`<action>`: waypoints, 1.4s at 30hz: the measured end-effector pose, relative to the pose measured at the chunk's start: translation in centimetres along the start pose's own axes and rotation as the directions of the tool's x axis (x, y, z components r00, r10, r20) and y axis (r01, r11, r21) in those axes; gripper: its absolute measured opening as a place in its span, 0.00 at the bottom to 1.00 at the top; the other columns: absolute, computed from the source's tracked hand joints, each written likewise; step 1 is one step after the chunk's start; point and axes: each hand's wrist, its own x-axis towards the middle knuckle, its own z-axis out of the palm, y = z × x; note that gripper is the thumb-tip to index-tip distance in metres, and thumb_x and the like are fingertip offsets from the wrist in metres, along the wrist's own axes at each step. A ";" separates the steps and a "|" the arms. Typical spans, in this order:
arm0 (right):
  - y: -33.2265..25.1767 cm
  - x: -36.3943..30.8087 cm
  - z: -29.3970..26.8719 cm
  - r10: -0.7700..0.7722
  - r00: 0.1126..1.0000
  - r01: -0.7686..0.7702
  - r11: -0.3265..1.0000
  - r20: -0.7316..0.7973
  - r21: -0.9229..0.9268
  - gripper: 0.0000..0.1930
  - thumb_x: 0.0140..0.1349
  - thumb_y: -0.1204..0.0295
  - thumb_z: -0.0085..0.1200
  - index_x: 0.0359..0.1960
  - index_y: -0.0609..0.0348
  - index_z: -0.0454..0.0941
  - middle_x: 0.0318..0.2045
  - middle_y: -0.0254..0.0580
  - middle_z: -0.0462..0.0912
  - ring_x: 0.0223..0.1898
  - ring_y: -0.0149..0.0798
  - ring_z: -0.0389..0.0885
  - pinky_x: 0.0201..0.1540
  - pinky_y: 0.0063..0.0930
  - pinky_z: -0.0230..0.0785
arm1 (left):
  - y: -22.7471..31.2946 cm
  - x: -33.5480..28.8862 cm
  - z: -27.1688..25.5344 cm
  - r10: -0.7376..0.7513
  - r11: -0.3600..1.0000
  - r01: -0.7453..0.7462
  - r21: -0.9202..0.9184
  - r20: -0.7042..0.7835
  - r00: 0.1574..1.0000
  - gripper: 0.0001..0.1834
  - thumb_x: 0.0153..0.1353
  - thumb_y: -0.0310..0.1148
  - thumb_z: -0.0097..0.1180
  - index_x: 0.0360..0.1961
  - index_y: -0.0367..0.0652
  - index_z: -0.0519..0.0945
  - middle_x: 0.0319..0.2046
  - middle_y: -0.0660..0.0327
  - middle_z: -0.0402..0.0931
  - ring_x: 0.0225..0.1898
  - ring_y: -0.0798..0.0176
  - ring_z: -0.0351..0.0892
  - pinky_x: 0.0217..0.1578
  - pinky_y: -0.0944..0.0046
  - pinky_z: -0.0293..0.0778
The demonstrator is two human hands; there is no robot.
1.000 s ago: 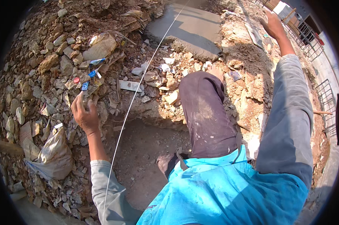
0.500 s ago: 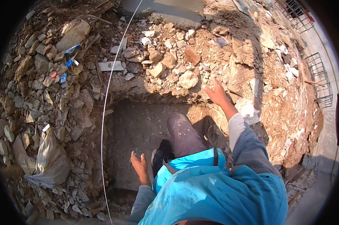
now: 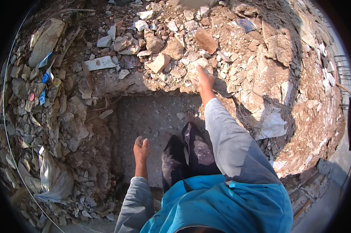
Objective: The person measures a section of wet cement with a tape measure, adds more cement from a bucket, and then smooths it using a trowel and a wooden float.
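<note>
My right hand (image 3: pixel 204 80) reaches to the broken far edge of the pit, over the near side of a rounded pale stone (image 3: pixel 200 66). Its thumb is stretched out and apart from the fingers; whether it touches the stone is hard to tell. A flat reddish-brown stone (image 3: pixel 206 40) lies just beyond, and an angular tan stone (image 3: pixel 158 63) to the left. Over the grey pit floor (image 3: pixel 138 112) hangs my left hand (image 3: pixel 141 148), empty, its thumb apart from loosely bent fingers.
Loose rubble (image 3: pixel 35 112) banks up on the left, with a dirty sack (image 3: pixel 57 176) in it. A white string (image 3: pixel 7 128) runs along that side. Torn white sacking (image 3: pixel 272 123) lies on the right bank. A metal rebar cage (image 3: pixel 342 73) stands at far right.
My right hand has moved left in the view, onto the pale stone. My left hand has risen slightly. With the view shifted, the string now shows farther left, and both my legs appear in the pit.
</note>
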 end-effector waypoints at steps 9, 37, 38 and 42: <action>-3.2 3.9 0.3 0.034 0.982 -0.025 0.998 0.186 -0.054 0.51 0.46 0.57 0.72 0.59 0.80 0.52 0.55 0.64 0.68 0.51 0.48 0.76 0.41 0.39 0.80 | 25.7 13.5 13.9 0.017 0.868 -0.011 -0.497 0.007 1.000 0.42 0.58 0.50 0.62 0.63 0.33 0.58 0.60 0.45 0.65 0.58 0.40 0.69 0.45 0.36 0.77; -15.9 8.5 17.4 -0.325 0.627 0.697 -0.172 0.708 -0.696 0.41 0.54 0.64 0.62 0.69 0.53 0.55 0.68 0.60 0.48 0.69 0.67 0.50 0.68 0.58 0.47 | 33.0 13.8 9.7 0.575 0.818 -0.487 0.308 -0.395 0.716 0.50 0.40 0.46 0.69 0.62 0.32 0.59 0.51 0.44 0.63 0.54 0.40 0.67 0.53 0.49 0.68; -15.0 8.8 16.5 -0.463 0.514 0.801 -0.041 0.722 -0.597 0.39 0.55 0.64 0.61 0.68 0.55 0.57 0.68 0.61 0.49 0.68 0.67 0.52 0.68 0.55 0.50 | 35.2 14.3 7.7 0.618 0.785 -0.524 0.330 -0.367 0.695 0.52 0.41 0.47 0.69 0.64 0.35 0.58 0.55 0.44 0.61 0.58 0.42 0.65 0.57 0.48 0.65; -13.7 6.1 9.1 -0.669 0.365 0.876 0.012 0.647 -0.482 0.34 0.55 0.69 0.61 0.64 0.62 0.63 0.63 0.62 0.57 0.64 0.63 0.59 0.65 0.48 0.55 | 42.6 22.4 0.4 0.837 0.511 -0.492 0.705 -0.278 0.471 0.54 0.40 0.51 0.72 0.67 0.46 0.57 0.60 0.48 0.58 0.59 0.41 0.64 0.52 0.45 0.71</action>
